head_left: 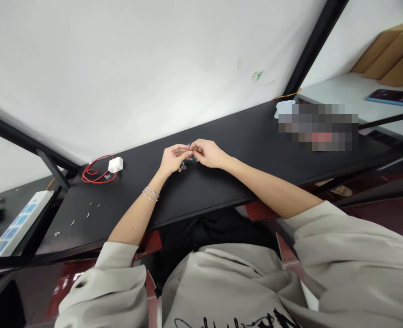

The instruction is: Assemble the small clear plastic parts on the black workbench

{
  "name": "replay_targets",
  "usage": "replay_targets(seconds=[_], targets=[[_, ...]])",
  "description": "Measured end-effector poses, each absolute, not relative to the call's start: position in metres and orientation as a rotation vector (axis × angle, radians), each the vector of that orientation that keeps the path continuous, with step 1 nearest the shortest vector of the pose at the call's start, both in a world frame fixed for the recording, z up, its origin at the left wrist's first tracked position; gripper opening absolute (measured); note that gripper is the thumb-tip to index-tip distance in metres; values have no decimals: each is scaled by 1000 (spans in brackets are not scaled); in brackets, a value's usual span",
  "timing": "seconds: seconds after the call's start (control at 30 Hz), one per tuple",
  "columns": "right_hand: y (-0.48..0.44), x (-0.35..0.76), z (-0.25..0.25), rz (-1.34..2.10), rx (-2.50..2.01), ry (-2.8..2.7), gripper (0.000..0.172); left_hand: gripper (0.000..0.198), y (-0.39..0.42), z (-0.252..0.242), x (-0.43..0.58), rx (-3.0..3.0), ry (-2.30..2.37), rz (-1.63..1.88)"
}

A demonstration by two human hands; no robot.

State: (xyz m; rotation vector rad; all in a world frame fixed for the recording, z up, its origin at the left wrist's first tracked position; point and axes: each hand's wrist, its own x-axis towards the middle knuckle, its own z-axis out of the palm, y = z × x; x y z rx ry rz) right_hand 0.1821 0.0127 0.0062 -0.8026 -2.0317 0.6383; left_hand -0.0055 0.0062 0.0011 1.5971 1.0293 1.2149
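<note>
Above the middle of the black table (pixel 201 196), my two hands meet at the fingertips. My left hand (pixel 174 159) is closed in a pinch, thumb toward the fingers. Opposite it, my right hand (pixel 208 152) pinches too, its fingertips touching the left ones. Whatever sits between them is small and mostly covered by the fingers, too small to name. Just below the fingertips shows a cluster of small shiny metallic and clear pieces (pixel 183 167); whether it hangs from the hands or lies on the table, I cannot tell.
A white charger block (pixel 115 164) with a coiled red cable (pixel 90 172) lies at the left. Several tiny metal pieces (pixel 88 214) are scattered nearer the front left. A white power strip (pixel 25 223) is beyond that end. At the right stands a blurred-out item (pixel 319 127).
</note>
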Motion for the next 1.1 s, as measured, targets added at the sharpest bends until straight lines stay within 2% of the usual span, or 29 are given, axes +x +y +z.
replay_targets(seconds=[0.07, 0.13, 0.2, 0.3, 0.7, 0.9, 1.1], targets=[[15, 179, 6, 960, -864, -1827, 3, 37, 6, 0, -4, 1633, 1021, 1257], [18, 179, 9, 1285, -900, -1548, 8, 36, 6, 0, -3, 1688, 1043, 1302], [20, 182, 15, 1492, -884, -1299, 14, 34, 5, -1, -2, 1744, 1097, 1351], [21, 189, 23, 1678, -864, -1094, 14, 31, 4, -2, -3, 1805, 1177, 1416], [18, 193, 29, 1852, -867, -1055, 12, 18, 0, 1, 2, 1907, 1114, 1535], [18, 192, 26, 1810, -903, -1123, 7, 32, -1, 2, 3, 1809, 1199, 1458], [19, 193, 25, 1782, -903, -1149, 11, 25, -2, 1, 3, 1804, 1193, 1527]])
